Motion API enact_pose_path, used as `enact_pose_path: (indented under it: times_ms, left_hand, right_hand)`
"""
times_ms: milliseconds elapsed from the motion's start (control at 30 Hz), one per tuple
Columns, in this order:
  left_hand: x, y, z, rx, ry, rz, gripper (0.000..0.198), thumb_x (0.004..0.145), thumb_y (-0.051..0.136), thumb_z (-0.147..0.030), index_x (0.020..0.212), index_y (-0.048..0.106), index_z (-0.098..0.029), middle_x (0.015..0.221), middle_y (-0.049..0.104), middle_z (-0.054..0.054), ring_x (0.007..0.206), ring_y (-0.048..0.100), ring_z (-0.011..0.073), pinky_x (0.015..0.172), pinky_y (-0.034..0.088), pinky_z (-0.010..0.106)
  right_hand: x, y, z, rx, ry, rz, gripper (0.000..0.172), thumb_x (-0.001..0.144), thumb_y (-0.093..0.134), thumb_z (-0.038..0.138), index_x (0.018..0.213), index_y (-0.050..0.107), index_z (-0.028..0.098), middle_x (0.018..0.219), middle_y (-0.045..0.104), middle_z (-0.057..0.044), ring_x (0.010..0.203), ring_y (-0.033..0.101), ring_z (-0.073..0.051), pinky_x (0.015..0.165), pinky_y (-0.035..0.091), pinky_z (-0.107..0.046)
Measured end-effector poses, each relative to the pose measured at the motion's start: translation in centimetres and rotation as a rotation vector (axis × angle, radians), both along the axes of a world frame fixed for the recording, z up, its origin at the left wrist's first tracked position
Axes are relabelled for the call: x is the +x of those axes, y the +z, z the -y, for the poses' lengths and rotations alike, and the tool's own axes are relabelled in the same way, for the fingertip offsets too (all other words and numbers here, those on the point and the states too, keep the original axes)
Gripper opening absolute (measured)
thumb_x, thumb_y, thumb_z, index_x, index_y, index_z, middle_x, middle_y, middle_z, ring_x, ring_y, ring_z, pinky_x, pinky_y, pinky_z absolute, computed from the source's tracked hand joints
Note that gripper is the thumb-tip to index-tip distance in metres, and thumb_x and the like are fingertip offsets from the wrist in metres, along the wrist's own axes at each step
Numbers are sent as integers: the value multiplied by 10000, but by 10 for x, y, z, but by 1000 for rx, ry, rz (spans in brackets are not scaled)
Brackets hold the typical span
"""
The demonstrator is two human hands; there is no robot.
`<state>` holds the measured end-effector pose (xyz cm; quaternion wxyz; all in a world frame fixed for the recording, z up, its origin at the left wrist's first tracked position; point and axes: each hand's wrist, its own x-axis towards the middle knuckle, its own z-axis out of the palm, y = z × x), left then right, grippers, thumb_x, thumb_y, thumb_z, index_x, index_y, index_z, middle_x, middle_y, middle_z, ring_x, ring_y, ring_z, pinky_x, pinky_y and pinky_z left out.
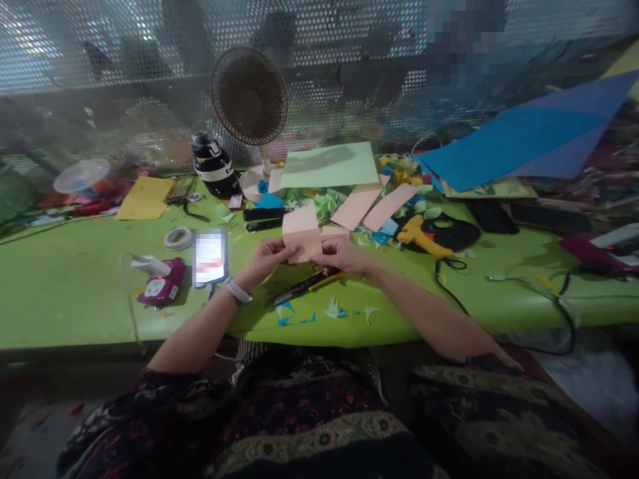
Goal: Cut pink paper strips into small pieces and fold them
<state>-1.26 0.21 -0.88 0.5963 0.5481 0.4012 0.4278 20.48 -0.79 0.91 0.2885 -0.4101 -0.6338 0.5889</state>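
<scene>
Both my hands hold a folded piece of pale pink paper [302, 234] just above the green table [74, 286]. My left hand [269, 256], with a white watch on the wrist, pinches its lower left edge. My right hand [344, 255] grips its lower right part, fingers closed on the paper. Under my hands lies a black and yellow cutter [309, 285]. Small blue and green paper scraps [332, 309] are scattered near the table's front edge.
A phone [210, 257], a magenta device [160, 285] and a tape roll [178, 237] lie to the left. A small fan [249, 100], a dark bottle [213, 166], a green sheet [329, 166], pink strips [372, 203], a yellow glue gun [422, 236] and blue paper [529, 143] stand farther back.
</scene>
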Motion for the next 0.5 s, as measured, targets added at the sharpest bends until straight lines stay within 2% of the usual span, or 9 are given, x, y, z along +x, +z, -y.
enact_pose_path:
  times_ms: [133,233,300,367,400,500]
  left_hand:
    - [-1,1,-2,-14,20,-5,339,647,871,-381,855,770,-133,804,755,66,628,630,113,612,535,247]
    - [-5,4,-4,-11,77,26,366,626,884,-398,845,760,-132,805,750,60,636,625,114,613,536,249]
    - [-10,6,-6,-8,118,70,385,620,887,-412,860,754,-142,827,746,49,668,632,116,639,550,249]
    - [-14,8,-9,-16,149,127,376,630,878,-395,887,743,-156,844,737,30,689,635,111,663,566,249]
    - [-15,9,-10,-30,161,162,368,630,872,-373,899,735,-164,854,732,21,699,639,112,669,573,252]
    - [-17,9,-12,-98,199,280,339,597,827,-259,898,692,-180,823,707,-13,694,639,116,689,593,282]
  right_hand:
    - [8,1,-5,17,48,24,249,754,770,379,780,700,142,771,725,-28,550,597,-85,535,503,-233]
    - [19,2,-10,72,13,51,230,779,735,366,826,711,143,757,723,-37,550,582,-92,537,498,-246]
    - [26,4,-11,143,-56,92,227,811,688,353,893,724,145,780,723,-46,570,576,-99,561,499,-258]
    - [29,8,-9,264,-63,203,229,828,652,339,934,732,153,831,723,-59,642,604,-123,614,508,-279]
    - [29,10,-6,342,-14,281,229,821,652,329,948,735,157,868,724,-66,700,626,-145,653,516,-295]
    - [20,13,6,606,280,480,276,775,684,274,1026,736,172,1014,720,-91,911,649,-220,823,518,-370]
